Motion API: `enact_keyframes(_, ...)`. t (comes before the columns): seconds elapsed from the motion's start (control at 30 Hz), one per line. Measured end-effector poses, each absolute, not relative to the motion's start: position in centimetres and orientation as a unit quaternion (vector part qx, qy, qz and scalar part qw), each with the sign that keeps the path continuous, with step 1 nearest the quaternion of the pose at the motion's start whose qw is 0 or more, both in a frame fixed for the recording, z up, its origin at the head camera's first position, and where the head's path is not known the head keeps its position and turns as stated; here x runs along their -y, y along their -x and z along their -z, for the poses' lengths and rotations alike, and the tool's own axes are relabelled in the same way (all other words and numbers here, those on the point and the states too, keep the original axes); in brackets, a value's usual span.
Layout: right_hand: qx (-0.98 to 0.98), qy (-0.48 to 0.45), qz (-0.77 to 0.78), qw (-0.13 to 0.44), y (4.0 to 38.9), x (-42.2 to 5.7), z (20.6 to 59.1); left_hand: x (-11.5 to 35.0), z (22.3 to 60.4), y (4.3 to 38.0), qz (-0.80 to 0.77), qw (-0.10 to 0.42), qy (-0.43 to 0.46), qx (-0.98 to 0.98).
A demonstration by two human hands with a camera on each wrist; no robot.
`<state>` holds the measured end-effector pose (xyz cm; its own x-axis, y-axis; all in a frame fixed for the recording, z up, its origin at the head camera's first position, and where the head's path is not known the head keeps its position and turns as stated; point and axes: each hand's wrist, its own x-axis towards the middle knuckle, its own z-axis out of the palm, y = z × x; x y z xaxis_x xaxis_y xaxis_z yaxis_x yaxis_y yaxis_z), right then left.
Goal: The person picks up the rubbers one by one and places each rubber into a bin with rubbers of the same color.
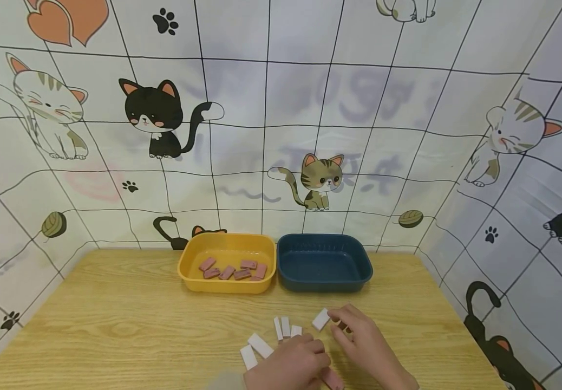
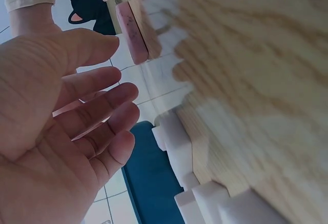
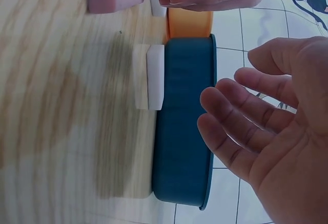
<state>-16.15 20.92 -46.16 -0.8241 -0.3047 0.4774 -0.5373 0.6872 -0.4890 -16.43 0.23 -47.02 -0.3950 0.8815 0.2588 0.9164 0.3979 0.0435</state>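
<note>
Hovering low at the bottom centre of the head view, the left hand (image 1: 288,362) and the right hand (image 1: 366,346) sit close together over a scatter of small white blocks (image 1: 260,344) on the wooden tabletop (image 1: 115,330). Both wrist views show each grip apart, fingers relaxed and gently bent, holding nothing. One white block (image 1: 320,319) lies tilted just beside the right fingertips; three more stand in a tight row (image 1: 285,327) just above the left hand, and two lie at its left. A pink block (image 1: 332,379) peeks out between the hands at the lower edge of the frame.

These blocks look small, stiff and light, probably smooth-faced, so a pinch across the two long sides with thumb and forefinger should hold one; lying flat, an edge may need tipping up first.

Farther back, a yellow tray (image 1: 227,262) at centre holds several pink blocks (image 1: 234,269), and touching its right side is a dark blue tray (image 1: 324,261) with nothing visible inside.

Only the head view gives the whole layout. The left wrist view adds the open palm (image 2: 56,131) and a pink block (image 2: 131,32) on edge beyond the fingers; the right wrist view shows a white block (image 3: 155,76) near the blue tray's wall (image 3: 184,121).
</note>
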Motion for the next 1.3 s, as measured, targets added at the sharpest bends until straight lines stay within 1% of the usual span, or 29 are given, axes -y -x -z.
enact_keyframes(0.17, 0.912, -0.213, -0.323, 0.135, 16.2, -21.1, 46.1, -0.7, 47.1, 16.4, 0.091, 0.089, 0.551, 0.825)
enact_keyframes(0.3, 0.916, -0.208, -0.324, 0.114, 16.2, -21.3, 46.2, -1.0, 47.2, 16.3, 0.090, 0.090, 0.560, 0.818)
enact_keyframes(0.47, 0.918, -0.207, -0.322, 0.108, 16.3, -21.5, 46.3, -1.2, 47.4, 16.4, 0.081, 0.077, 0.557, 0.823)
enact_keyframes(0.6, 0.918, -0.204, -0.323, 0.103, 16.3, -21.6, 46.4, -1.3, 47.6, 16.4, 0.078, 0.077, 0.558, 0.822)
enact_keyframes(0.83, 0.926, -0.185, -0.317, 0.086, 16.3, -21.7, 46.5, -1.5, 47.9, 16.4, 0.082, 0.084, 0.565, 0.817)
enact_keyframes(1.13, 0.926, -0.193, -0.314, 0.086, 16.4, -21.8, 46.7, -1.8, 47.8, 16.4, 0.080, 0.096, 0.567, 0.814)
enact_keyframes(1.3, 0.925, -0.192, -0.320, 0.070, 16.4, -21.9, 46.7, -2.0, 47.9, 16.5, 0.070, 0.097, 0.562, 0.818)
